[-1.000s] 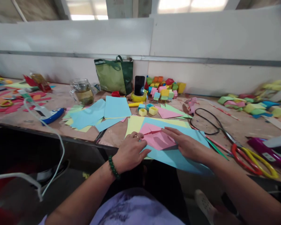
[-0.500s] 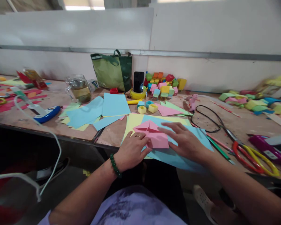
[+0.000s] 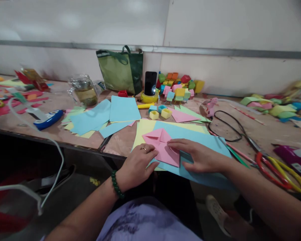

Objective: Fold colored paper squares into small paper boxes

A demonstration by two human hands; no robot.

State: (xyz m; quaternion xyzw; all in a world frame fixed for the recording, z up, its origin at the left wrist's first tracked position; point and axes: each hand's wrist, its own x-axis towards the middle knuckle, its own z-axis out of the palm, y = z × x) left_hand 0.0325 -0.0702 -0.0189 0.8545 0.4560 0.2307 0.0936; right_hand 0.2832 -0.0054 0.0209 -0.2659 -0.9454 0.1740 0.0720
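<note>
A folded sheet of pink paper (image 3: pixel 165 152), with raised flaps near its far corner, lies on a light blue sheet (image 3: pixel 203 135). At its left edge, the fingertips of my left hand (image 3: pixel 139 164) rest on the pink paper, the thumb spread apart below. My right hand (image 3: pixel 199 154) lies over the right side of the pink paper, fingers stretched out and thumb apart on the blue sheet. Under the blue sheet, yellow paper (image 3: pixel 141 130) shows at the left and back. Small folded yellow boxes (image 3: pixel 154 115) and blue ones stand just behind.
Scissors (image 3: pixel 273 170) with red and yellow handles and a purple glue gun (image 3: pixel 292 160) lie at right. A phone (image 3: pixel 150 83) stands before many coloured paper pieces (image 3: pixel 179 92). A glass jar (image 3: pixel 82 90), a green bag (image 3: pixel 120 70) and a blue tool (image 3: pixel 50 119) are further left.
The pink paper has turned slightly clockwise. My right hand has come down from hovering beside it onto its right side. The view has tilted down a little.
</note>
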